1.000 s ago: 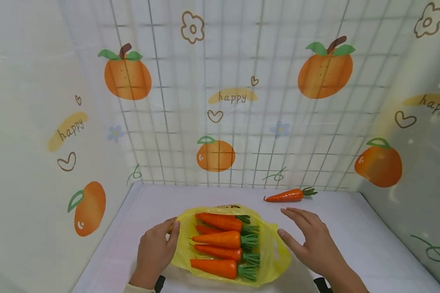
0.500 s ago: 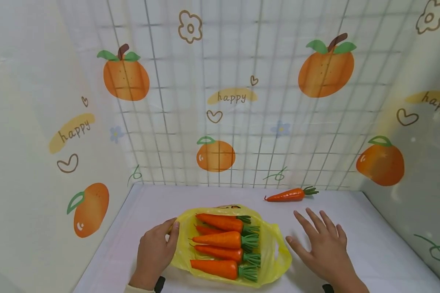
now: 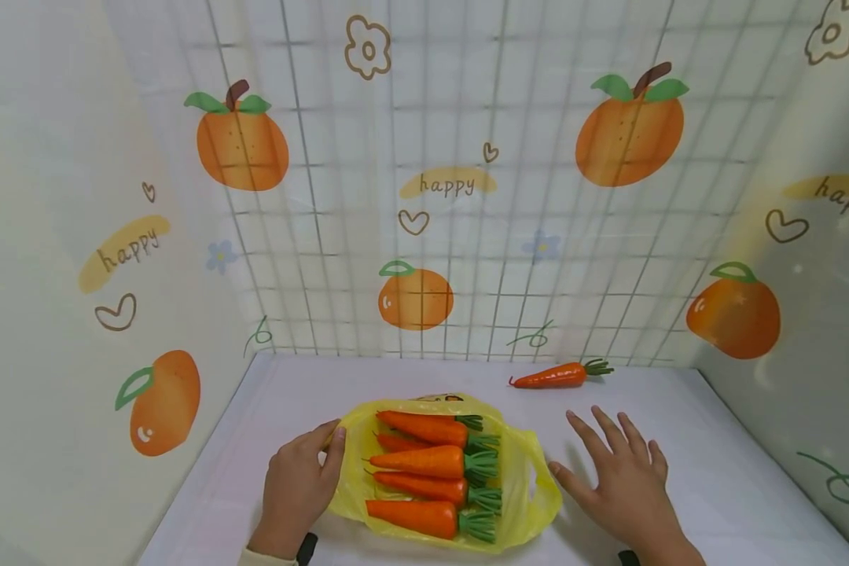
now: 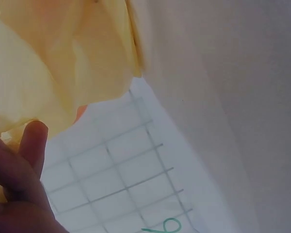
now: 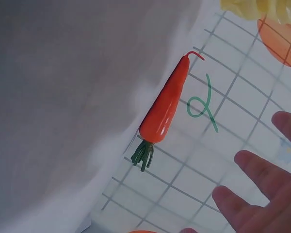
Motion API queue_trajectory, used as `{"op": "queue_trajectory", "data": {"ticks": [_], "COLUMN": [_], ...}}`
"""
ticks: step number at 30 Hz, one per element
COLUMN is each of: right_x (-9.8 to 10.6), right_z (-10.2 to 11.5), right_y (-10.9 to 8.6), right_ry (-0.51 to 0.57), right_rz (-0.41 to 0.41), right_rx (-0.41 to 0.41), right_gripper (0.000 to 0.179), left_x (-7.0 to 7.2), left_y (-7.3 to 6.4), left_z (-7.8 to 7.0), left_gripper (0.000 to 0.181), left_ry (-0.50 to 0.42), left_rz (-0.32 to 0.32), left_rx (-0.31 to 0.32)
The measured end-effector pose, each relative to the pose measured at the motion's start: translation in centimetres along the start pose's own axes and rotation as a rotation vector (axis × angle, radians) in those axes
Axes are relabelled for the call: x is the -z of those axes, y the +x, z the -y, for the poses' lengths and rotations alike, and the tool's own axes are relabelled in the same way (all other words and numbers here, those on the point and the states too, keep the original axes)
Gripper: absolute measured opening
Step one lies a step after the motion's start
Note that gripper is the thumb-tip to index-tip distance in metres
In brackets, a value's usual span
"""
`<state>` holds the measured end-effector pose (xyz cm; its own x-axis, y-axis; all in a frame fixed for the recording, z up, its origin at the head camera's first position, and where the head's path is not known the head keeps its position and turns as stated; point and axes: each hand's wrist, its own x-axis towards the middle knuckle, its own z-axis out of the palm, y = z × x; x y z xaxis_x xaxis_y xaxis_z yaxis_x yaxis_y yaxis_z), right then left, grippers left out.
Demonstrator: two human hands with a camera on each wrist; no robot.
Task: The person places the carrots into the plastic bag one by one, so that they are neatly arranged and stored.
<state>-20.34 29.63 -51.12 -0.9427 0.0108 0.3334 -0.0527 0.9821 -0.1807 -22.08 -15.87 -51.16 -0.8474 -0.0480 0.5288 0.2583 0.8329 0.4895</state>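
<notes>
A yellow plastic bag (image 3: pixel 520 503) lies on the white table with its mouth spread, and several orange carrots (image 3: pixel 417 464) with green tops rest inside it. My left hand (image 3: pixel 300 479) pinches the bag's left edge between thumb and fingers. In the left wrist view, the fingers (image 4: pixel 35 145) meet the yellow plastic (image 4: pixel 63 73). To the right of the bag, my right hand (image 3: pixel 619 491) is spread with its fingers apart, holding nothing. Beyond its fingertips a single loose carrot (image 3: pixel 555 376) lies near the back of the table; the right wrist view also shows this carrot (image 5: pixel 165 104).
A curtain (image 3: pixel 495 259) printed with oranges, hearts and grid lines stands behind the table (image 3: pixel 736 472). Pale side walls (image 3: pixel 56 393) close in the table on the left and right.
My right hand has drawn back to the right from the bag and spread its fingers, then stayed nearly still. The left hand, bag and carrots have kept their places.
</notes>
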Motion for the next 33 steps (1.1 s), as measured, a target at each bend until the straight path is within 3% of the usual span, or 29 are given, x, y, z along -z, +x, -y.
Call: {"op": "queue_trajectory", "data": {"ticks": [7,12,15,23,29,33], "right_x": [0.1,0.8,1.7,3.4,2.7,2.2], "right_z": [0.1,-0.4,-1.2,-3.9,-6.0,-6.2], "right_y": [0.6,1.2,2.2,8.0,12.1,14.6], "right_ry": [0.009,-0.023,-0.047,-0.106,-0.078,-0.112], "right_rz": [0.008,0.068,0.106,0.14,0.24,0.293], "right_rx": [0.017,0.026,0.078,0.332,0.386,0.412], "right_gripper": [0.099,0.098,0.092,0.076,0.067,0.063], "left_x": [0.0,0.3,0.5,0.5,0.3,0.2], "left_y": [0.4,0.6,0.6,1.0,0.8,0.5], "left_z": [0.4,0.3,0.2,0.4,1.0,1.5], "left_gripper": [0.045,0.043,0.041,0.041,0.043,0.045], "left_ry": [-0.014,-0.027,-0.028,-0.014,-0.015,0.003], "left_rz": [-0.026,-0.05,-0.065,-0.098,-0.097,-0.109], "left_rx": [-0.013,-0.019,-0.01,0.009,0.024,0.049]}}
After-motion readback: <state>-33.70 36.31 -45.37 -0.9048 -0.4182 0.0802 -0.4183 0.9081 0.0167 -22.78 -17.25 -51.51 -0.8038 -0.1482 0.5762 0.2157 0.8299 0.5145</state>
